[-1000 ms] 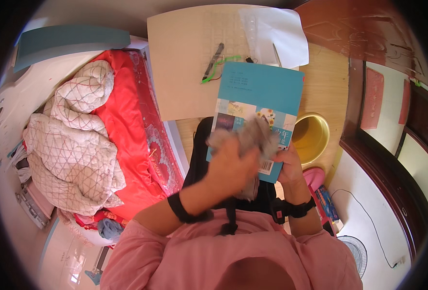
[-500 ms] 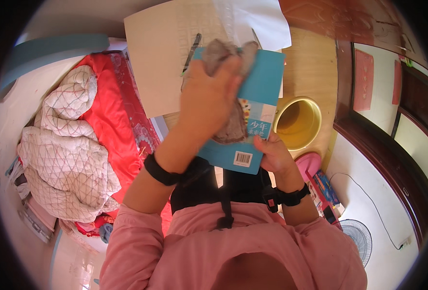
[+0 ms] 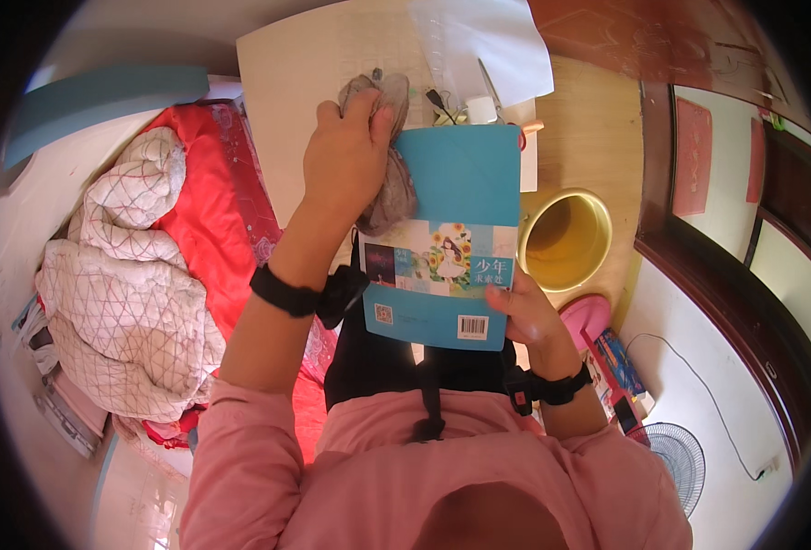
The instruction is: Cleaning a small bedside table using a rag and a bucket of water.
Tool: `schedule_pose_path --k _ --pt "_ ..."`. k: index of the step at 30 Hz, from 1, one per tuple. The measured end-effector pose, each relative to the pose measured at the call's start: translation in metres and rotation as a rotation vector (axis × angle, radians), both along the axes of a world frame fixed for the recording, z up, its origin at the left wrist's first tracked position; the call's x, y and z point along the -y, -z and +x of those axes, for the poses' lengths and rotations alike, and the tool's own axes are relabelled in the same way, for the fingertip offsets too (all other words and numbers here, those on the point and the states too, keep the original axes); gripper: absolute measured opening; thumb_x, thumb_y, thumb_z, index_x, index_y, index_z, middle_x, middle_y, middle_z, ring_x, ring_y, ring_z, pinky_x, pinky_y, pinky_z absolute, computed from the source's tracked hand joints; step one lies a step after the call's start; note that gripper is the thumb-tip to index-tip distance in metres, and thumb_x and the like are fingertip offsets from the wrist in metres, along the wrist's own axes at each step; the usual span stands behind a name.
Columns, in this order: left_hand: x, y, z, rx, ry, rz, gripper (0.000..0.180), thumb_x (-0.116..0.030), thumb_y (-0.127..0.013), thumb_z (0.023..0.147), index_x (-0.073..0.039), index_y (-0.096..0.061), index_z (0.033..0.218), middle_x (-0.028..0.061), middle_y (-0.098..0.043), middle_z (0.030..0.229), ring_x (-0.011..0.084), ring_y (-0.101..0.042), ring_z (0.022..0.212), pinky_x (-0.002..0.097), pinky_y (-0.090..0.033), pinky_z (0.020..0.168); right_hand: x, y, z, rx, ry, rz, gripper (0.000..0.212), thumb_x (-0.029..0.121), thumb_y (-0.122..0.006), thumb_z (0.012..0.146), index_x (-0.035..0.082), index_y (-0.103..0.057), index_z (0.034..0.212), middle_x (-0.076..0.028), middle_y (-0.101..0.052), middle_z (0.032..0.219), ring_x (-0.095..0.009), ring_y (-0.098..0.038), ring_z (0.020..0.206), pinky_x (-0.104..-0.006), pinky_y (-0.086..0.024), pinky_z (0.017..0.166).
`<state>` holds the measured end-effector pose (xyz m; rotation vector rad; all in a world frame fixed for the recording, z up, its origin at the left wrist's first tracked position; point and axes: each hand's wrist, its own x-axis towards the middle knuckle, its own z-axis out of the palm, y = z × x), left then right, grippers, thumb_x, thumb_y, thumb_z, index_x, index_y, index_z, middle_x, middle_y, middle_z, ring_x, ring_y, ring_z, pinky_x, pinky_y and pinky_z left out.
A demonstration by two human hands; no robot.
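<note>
A blue book (image 3: 456,174) with an illustrated band across its cover is held up in front of me. My right hand (image 3: 526,307) grips it at the lower right edge, thumb on the cover. My left hand (image 3: 350,151) is closed on a crumpled grey-brown cloth (image 3: 389,197), whose lower part reaches the upper left edge of the book. Some of the cloth sticks out above my fingers. Beyond the book, a white board or sheet (image 3: 286,82) lies on the desk, with a small white block (image 3: 482,111) and a thin dark tool (image 3: 491,81) on it.
A yellow bucket (image 3: 598,261) with liquid stands right of the book, on the wooden surface (image 3: 598,119). A pink round item (image 3: 581,313) and a fan (image 3: 676,458) are lower right. On the left is a bed with a red cover (image 3: 199,183) and patterned quilt (image 3: 121,293).
My left hand has moved left and up with the cloth, off the middle of the cover, baring the illustrated band. The book has come slightly nearer and turned more upright.
</note>
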<state>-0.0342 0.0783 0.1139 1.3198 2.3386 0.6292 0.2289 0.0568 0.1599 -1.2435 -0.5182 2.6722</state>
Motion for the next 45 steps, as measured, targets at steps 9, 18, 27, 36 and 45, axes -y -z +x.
schedule_pose_path --k 9,18,27,36,45 --pt "0.027 -0.062 0.100 0.191 0.343 0.139 0.030 -0.022 -0.062 0.078 -0.018 -0.060 0.107 0.0140 -0.046 0.082 0.0329 -0.054 0.071 0.0450 -0.048 0.060 0.004 0.025 0.005 -0.028 0.260 -0.023 0.074 0.057 -0.043 0.088 0.007 -0.028 0.140 -0.011 -0.044 0.135 -0.024 -0.047 0.121 -0.0413 -0.042 0.100" --pt "0.108 -0.031 -0.010 0.670 0.435 -0.527 0.024 -0.014 -0.059 0.079 -0.009 -0.063 0.102 0.0106 -0.058 0.096 0.0257 -0.056 0.084 0.0355 -0.047 0.075 -0.016 0.028 0.024 0.145 0.241 0.215 0.076 0.056 -0.050 0.086 0.003 -0.032 0.137 -0.012 -0.049 0.131 -0.025 -0.051 0.117 -0.0403 -0.045 0.096" --pt "0.009 -0.047 0.065 0.388 0.420 0.248 0.021 -0.015 -0.065 0.072 -0.009 -0.060 0.091 0.0149 -0.050 0.100 0.0321 -0.054 0.083 0.0390 -0.048 0.071 -0.018 0.029 -0.005 0.048 0.267 0.057 0.080 0.066 -0.036 0.086 0.003 -0.035 0.135 -0.012 -0.051 0.127 -0.025 -0.054 0.112 -0.0389 -0.046 0.094" --pt "0.083 -0.047 0.096 0.330 0.290 0.199 0.020 -0.018 -0.065 0.066 -0.010 -0.058 0.083 0.0148 -0.052 0.092 0.0296 -0.057 0.073 0.0410 -0.050 0.057 -0.026 0.021 -0.018 0.064 0.554 0.058 0.051 0.038 -0.042 0.097 0.003 -0.035 0.134 -0.012 -0.052 0.126 -0.027 -0.055 0.110 -0.0410 -0.045 0.094" --pt "0.092 0.003 0.019 0.474 -0.164 -0.049 0.023 -0.014 -0.064 0.076 -0.008 -0.061 0.097 0.0205 -0.051 0.105 0.0359 -0.057 0.088 0.0427 -0.049 0.071 -0.046 0.027 0.050 0.184 0.522 0.208 0.049 0.036 -0.044 0.095 0.002 -0.043 0.130 -0.013 -0.054 0.125 -0.028 -0.054 0.111 -0.0415 -0.043 0.096"
